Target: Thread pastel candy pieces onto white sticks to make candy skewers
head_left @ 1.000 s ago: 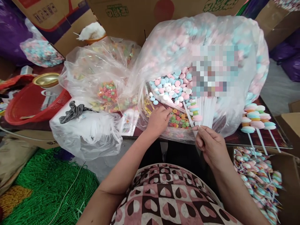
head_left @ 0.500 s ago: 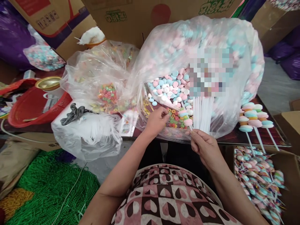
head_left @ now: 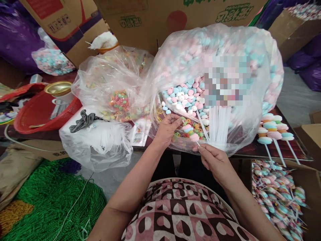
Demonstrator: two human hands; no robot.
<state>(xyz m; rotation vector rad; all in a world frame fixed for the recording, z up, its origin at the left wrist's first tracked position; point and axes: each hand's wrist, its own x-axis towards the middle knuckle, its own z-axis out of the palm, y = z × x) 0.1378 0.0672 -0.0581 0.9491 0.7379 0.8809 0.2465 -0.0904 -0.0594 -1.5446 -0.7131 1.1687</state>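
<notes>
My right hand [head_left: 214, 158] pinches the white stick of a marshmallow skewer [head_left: 194, 137], threaded with pink and blue marshmallows and ring candy between them. Thumb and fingertips of my left hand [head_left: 167, 132] are closed on a small green candy ring [head_left: 184, 119] at the skewer's upper tip. Below and around the skewer lie loose, colourful candy rings [head_left: 200, 128]. Just beyond, pink, blue and white marshmallows [head_left: 184, 95] fill the mouth of a large clear bag [head_left: 175, 57]. A bundle of white sticks [head_left: 220, 124] lies to the right of the skewer.
Several assembled skewers [head_left: 274, 132] rest at the table's right edge, above a carton of wrapped ones [head_left: 276, 194]. Leftward are a bag of candy rings [head_left: 119, 100], a white plastic bag [head_left: 100, 144], a dark scrunchie [head_left: 84, 120] and a red basket [head_left: 47, 117]. Green cords [head_left: 62, 201] lie below.
My left hand has moved to the skewer's tip with a candy ring. My right hand has tilted the skewer leftward toward it. The view has shifted slightly.
</notes>
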